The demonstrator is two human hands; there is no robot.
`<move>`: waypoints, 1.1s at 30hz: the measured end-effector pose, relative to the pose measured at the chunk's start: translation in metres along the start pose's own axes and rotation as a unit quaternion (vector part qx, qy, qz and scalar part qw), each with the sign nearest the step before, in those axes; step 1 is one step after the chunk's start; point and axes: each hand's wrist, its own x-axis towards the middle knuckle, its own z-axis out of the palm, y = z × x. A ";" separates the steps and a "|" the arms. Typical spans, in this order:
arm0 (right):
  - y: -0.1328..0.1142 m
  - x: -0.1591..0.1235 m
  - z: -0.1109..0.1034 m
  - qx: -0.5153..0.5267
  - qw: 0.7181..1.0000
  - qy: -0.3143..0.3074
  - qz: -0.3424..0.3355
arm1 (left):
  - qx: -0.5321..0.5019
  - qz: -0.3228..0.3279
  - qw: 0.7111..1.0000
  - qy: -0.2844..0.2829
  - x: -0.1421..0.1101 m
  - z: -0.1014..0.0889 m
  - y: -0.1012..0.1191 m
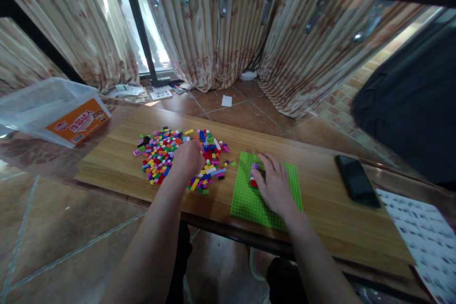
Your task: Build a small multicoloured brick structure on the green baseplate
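Observation:
My left hand reaches into a pile of small toy bricks in many colours. Its fingers are curled downward and the fingertips are hidden, so what they hold, if anything, does not show. A green studded baseplate lies to the right of the pile. Over it rests my right hand, fingers stretched forward and slightly apart. Beside its thumb, a few joined bricks, red, white and purple, stand on the baseplate, partly covered by that hand.
The wooden board carries a black phone at the right. A printed sheet lies past its right end. At the far left stands a clear plastic box with an orange label. Curtains hang beyond the tiled floor.

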 end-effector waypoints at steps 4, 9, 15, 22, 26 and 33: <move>-0.002 0.003 -0.012 0.104 0.990 0.092 -0.004 | -0.291 0.082 0.948 -0.095 -0.001 -0.002 0.011; -0.018 -0.001 -0.020 0.180 0.974 0.127 -0.047 | -0.503 0.083 0.830 -0.227 -0.011 0.007 0.034; -0.033 -0.009 -0.022 0.230 0.967 0.075 -0.078 | -0.588 0.069 0.747 -0.302 -0.018 0.021 0.048; -0.029 -0.008 -0.022 0.295 0.950 0.096 -0.027 | -0.623 0.054 0.703 -0.339 -0.024 0.033 0.060; -0.019 -0.008 -0.026 0.269 0.959 0.091 -0.012 | -0.599 0.031 0.721 -0.347 -0.023 0.040 0.064; -0.011 -0.010 -0.032 0.174 0.983 0.052 -0.017 | -0.525 0.084 0.791 -0.304 -0.026 0.047 0.077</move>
